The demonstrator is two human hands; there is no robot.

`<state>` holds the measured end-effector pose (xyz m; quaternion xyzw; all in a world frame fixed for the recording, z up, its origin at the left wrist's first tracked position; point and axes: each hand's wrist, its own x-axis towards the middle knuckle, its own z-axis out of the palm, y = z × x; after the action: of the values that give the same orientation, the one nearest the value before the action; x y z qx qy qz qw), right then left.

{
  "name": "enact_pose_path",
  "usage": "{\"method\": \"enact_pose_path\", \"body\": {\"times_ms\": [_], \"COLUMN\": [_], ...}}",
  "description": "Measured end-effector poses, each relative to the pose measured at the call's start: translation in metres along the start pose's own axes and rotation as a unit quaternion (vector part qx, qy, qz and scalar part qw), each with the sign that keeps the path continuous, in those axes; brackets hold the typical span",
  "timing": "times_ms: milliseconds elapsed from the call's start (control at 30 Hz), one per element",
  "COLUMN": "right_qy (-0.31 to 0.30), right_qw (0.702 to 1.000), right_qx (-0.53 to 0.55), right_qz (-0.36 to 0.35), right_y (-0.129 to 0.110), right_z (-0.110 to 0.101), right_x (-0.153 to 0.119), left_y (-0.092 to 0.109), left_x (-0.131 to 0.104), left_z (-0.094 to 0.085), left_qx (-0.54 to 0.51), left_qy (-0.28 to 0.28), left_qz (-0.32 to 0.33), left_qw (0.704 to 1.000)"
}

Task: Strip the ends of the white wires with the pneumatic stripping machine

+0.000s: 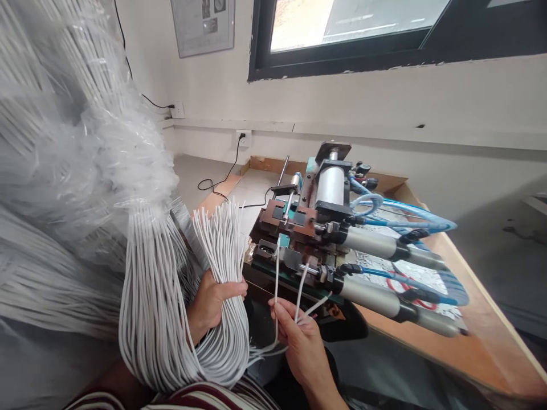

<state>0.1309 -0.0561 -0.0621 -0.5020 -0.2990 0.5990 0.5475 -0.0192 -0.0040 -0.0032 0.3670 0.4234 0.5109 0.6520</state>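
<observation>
Beside plastic-wrapped bundles [128, 142], left hand [209, 304] clasping white cables [224, 250], right hand [299, 336] pinching strands [277, 273], machine [305, 219] just ahead, window [350, 25] above

white wires [222, 245], maroon-striped clothing [205, 398]

Both hands on white cables, at a pneumatic wire-stripping style machine [310, 230]
The left hand [209, 304] grasps a thick cable bundle [222, 245], its cut ends fanned upward — the right hand [301, 341] pinches a few loose cables [277, 267], two rising toward the machine's brown and grey blocks, another angling out to the right. Silver air cylinders [376, 293] with blue hoses [421, 219] extend rightward over a wood-edged bench [465, 353]. Plastic-wrapped cable hanks [141, 273] crowd the left side; a dark-framed window [359, 23] sits above.
</observation>
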Motion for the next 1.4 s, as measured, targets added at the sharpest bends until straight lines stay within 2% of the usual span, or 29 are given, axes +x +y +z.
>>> {"method": "enact_pose_path", "body": {"times_ms": [133,200,367,567,867,1067,1233,1400], "right_qy": [-0.098,-0.124,-0.148,-0.182,-0.141,-0.119,-0.156,-0.162], "right_qw": [0.992,0.988,0.982,0.974,0.973,0.979,0.977,0.977], "right_qx": [-0.071,-0.081,-0.08,-0.111,-0.18,-0.161,-0.147,-0.138], "right_qz": [0.027,0.044,0.086,0.081,-0.031,-0.026,-0.008,-0.001], "right_y": [0.011,0.015,0.02,0.018,-0.004,-0.004,-0.004,0.002], "right_z": [-0.003,-0.004,-0.008,-0.007,0.02,0.029,0.032,0.03], "right_x": [-0.015,-0.02,-0.023,-0.022,-0.021,-0.022,-0.021,-0.021], "left_y": [0.002,0.004,0.008,0.01,0.002,0.002,0.002,0.003], "left_x": [0.002,0.001,-0.002,-0.004,-0.007,-0.007,-0.007,-0.009], "left_z": [0.001,0.002,0.0,0.005,0.008,0.008,0.008,0.009], "left_qx": [-0.03,-0.036,-0.054,-0.046,-0.038,-0.049,-0.064,-0.075], "left_qy": [0.013,0.018,0.016,0.024,-0.004,-0.013,-0.007,0.0], "left_qz": [0.004,0.001,-0.012,0.024,0.008,-0.007,-0.008,-0.008], "left_qw": [0.999,0.999,0.998,0.998,0.999,0.999,0.998,0.997]}}
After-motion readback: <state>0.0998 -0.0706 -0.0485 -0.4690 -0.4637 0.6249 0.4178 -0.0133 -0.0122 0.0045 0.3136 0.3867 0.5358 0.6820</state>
